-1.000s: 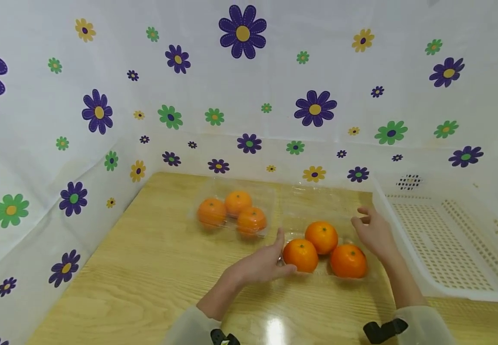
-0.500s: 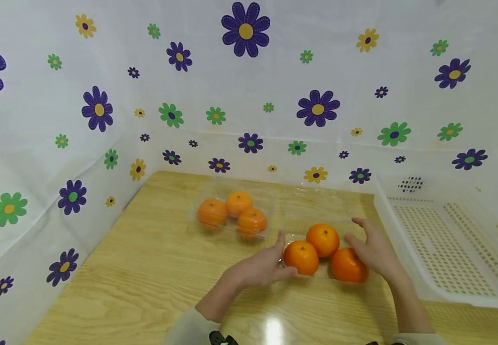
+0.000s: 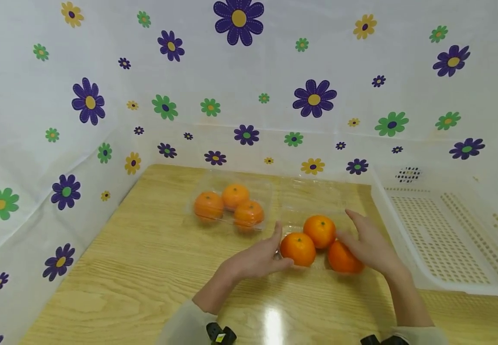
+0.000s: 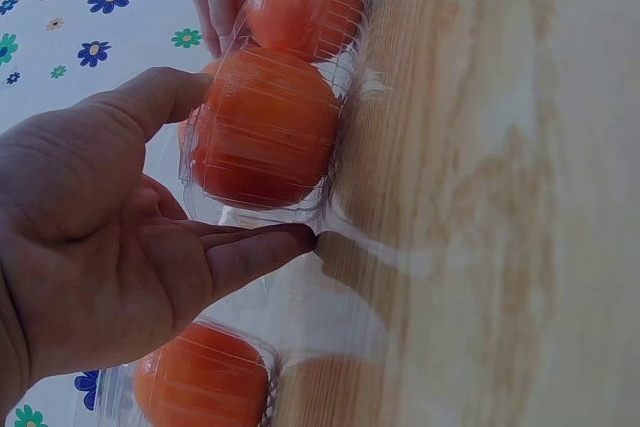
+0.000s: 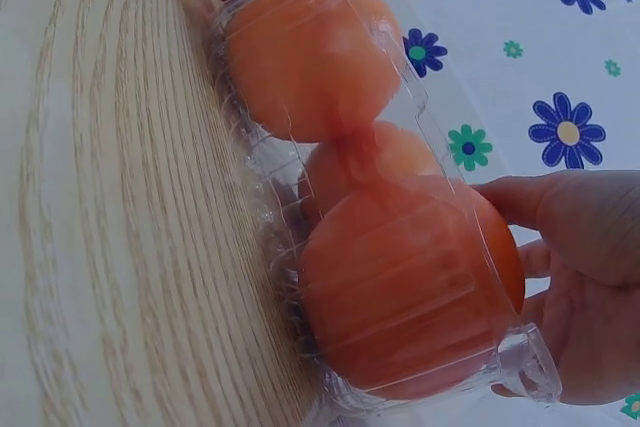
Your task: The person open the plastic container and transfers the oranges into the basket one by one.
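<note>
A clear plastic clamshell box [image 3: 289, 226] holds three mandarins, its lid [image 3: 313, 191] folded back. My left hand [image 3: 255, 258] lies along the box's left side, fingers nearly straight by the wall and thumb at the near corner, beside the left mandarin [image 3: 298, 249]. On the right, my right hand [image 3: 369, 244] reaches over the box edge. Its thumb touches the right mandarin [image 5: 410, 297], partly covering it in the head view; its index finger stretches toward the back. The third mandarin [image 3: 319, 231] sits behind, between the other two.
A second clear box [image 3: 268, 203] with three mandarins stands at the back left, its plastic over the fruit. To the right is a white perforated basket [image 3: 481, 289]. A flower-print cloth [image 3: 270, 62] hangs behind the wooden table [image 3: 145, 268].
My right hand has moved left from the box's right edge onto the right mandarin. My left hand stays at the box's left side. The head view has shifted slightly.
</note>
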Demonstrator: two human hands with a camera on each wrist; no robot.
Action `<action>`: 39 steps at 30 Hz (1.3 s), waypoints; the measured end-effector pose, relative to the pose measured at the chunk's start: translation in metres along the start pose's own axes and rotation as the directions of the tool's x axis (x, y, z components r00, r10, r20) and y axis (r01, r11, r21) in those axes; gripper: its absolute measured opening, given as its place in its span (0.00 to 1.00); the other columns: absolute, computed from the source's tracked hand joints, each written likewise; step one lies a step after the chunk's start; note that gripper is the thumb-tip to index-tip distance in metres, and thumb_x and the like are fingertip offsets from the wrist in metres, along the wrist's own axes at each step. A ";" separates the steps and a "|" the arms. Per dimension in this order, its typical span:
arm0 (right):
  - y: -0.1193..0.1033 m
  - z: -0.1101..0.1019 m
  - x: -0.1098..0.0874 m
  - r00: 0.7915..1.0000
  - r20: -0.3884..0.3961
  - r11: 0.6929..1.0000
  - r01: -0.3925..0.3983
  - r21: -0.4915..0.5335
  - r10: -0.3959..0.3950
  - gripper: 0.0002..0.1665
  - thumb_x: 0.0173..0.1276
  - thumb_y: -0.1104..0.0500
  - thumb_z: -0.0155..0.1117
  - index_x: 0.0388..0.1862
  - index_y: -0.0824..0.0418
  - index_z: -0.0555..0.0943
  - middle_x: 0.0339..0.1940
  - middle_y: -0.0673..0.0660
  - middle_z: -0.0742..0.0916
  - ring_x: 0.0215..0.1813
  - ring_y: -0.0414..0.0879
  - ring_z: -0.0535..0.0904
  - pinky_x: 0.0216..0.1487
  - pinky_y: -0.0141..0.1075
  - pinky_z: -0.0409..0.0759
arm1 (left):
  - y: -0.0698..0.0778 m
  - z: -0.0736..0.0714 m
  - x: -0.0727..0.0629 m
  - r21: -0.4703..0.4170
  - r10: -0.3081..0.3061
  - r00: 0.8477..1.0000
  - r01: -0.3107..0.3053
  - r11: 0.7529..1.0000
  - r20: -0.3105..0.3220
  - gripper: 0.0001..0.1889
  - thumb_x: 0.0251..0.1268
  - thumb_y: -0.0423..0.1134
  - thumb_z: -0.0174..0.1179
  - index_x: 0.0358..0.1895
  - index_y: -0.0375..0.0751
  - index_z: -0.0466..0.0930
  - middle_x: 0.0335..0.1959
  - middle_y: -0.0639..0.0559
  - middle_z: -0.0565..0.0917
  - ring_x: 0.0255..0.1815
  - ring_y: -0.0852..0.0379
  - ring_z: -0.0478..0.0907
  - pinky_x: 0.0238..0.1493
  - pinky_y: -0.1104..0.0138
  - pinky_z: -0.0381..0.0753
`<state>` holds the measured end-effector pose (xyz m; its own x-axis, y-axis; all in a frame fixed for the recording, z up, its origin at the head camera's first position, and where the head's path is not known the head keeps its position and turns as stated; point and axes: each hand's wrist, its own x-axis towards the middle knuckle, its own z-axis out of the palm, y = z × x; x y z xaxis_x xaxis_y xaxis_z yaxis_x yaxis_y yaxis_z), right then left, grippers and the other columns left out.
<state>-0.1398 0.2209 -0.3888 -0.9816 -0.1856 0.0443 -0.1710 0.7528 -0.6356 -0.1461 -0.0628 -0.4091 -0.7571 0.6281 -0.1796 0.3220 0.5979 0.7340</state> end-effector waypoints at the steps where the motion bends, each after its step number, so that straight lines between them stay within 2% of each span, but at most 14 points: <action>1: -0.001 0.001 0.000 1.000 0.006 1.000 0.006 -0.007 -0.006 0.42 0.75 0.50 0.59 0.76 0.74 0.57 0.74 0.77 0.64 0.74 0.75 0.54 0.70 0.67 0.54 | -0.001 0.000 0.000 -0.002 0.002 1.000 -0.002 1.000 -0.001 0.53 0.72 0.53 0.58 0.78 0.31 0.27 0.52 0.34 0.82 0.33 0.60 0.78 0.59 0.62 0.76; 7: -0.007 0.003 0.001 0.998 0.062 0.999 0.014 -0.033 -0.012 0.47 0.72 0.46 0.62 0.78 0.70 0.54 0.76 0.78 0.57 0.75 0.81 0.41 0.66 0.75 0.47 | -0.003 -0.003 0.002 -0.019 0.005 1.000 -0.005 1.000 -0.006 0.53 0.73 0.53 0.57 0.78 0.33 0.25 0.67 0.31 0.72 0.39 0.59 0.79 0.61 0.62 0.74; 14: -0.008 0.003 0.000 0.994 0.106 0.999 0.023 -0.032 -0.019 0.50 0.71 0.44 0.63 0.79 0.68 0.52 0.77 0.79 0.52 0.75 0.80 0.36 0.65 0.77 0.43 | -0.002 -0.004 0.002 -0.020 0.004 1.000 -0.004 1.000 -0.009 0.53 0.72 0.52 0.57 0.78 0.33 0.25 0.67 0.30 0.72 0.36 0.59 0.78 0.59 0.62 0.75; 17: -0.007 0.004 -0.002 0.992 0.122 0.998 0.022 -0.063 -0.014 0.53 0.71 0.41 0.62 0.80 0.67 0.50 0.77 0.78 0.53 0.75 0.80 0.36 0.65 0.77 0.42 | -0.002 -0.004 0.002 -0.018 0.003 1.000 -0.003 1.000 -0.008 0.53 0.73 0.52 0.57 0.78 0.33 0.25 0.66 0.31 0.73 0.36 0.59 0.78 0.59 0.62 0.75; 21: -0.006 0.007 -0.003 0.988 0.151 0.991 0.023 -0.130 -0.003 0.57 0.69 0.35 0.60 0.81 0.65 0.47 0.78 0.76 0.53 0.76 0.78 0.35 0.69 0.73 0.38 | -0.002 -0.004 0.003 -0.016 0.006 1.000 -0.006 1.000 -0.011 0.52 0.73 0.52 0.57 0.78 0.32 0.26 0.63 0.31 0.76 0.36 0.58 0.78 0.58 0.61 0.76; 25: -0.006 0.008 -0.004 0.986 0.164 0.986 0.027 -0.164 0.000 0.60 0.67 0.34 0.61 0.81 0.65 0.45 0.78 0.75 0.53 0.77 0.76 0.35 0.71 0.70 0.34 | -0.002 -0.003 0.003 -0.015 0.003 1.000 -0.003 1.000 -0.013 0.52 0.73 0.53 0.57 0.78 0.33 0.26 0.62 0.32 0.77 0.36 0.58 0.77 0.57 0.62 0.76; 31: -0.009 0.008 -0.006 0.988 0.156 0.984 0.025 -0.175 0.002 0.65 0.61 0.35 0.68 0.81 0.68 0.46 0.76 0.78 0.57 0.76 0.78 0.37 0.71 0.70 0.36 | -0.002 -0.003 0.004 -0.005 0.001 1.000 -0.001 1.000 -0.009 0.53 0.72 0.53 0.57 0.78 0.33 0.26 0.54 0.34 0.81 0.33 0.58 0.78 0.56 0.61 0.77; 36: -0.009 0.010 -0.007 0.991 0.129 0.978 0.001 -0.209 0.027 0.67 0.57 0.37 0.73 0.81 0.66 0.47 0.76 0.78 0.58 0.76 0.78 0.38 0.69 0.72 0.40 | -0.001 -0.001 0.005 -0.008 -0.002 1.000 0.002 1.000 -0.009 0.52 0.72 0.52 0.57 0.79 0.33 0.27 0.55 0.34 0.81 0.34 0.58 0.77 0.56 0.62 0.77; 39: -0.009 0.015 -0.009 0.994 0.110 0.974 0.003 -0.228 0.023 0.64 0.58 0.42 0.75 0.80 0.68 0.49 0.75 0.80 0.57 0.75 0.79 0.40 0.69 0.72 0.44 | 0.000 0.002 0.004 -0.026 -0.012 1.000 0.012 1.000 -0.003 0.52 0.72 0.52 0.57 0.79 0.34 0.26 0.44 0.38 0.84 0.26 0.58 0.74 0.48 0.64 0.78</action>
<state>-0.1277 0.2065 -0.3952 -0.9700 -0.2366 -0.0549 -0.1887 0.8763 -0.4434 -0.1479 -0.0596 -0.4109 -0.7624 0.6196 -0.1865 0.2980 0.5921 0.7487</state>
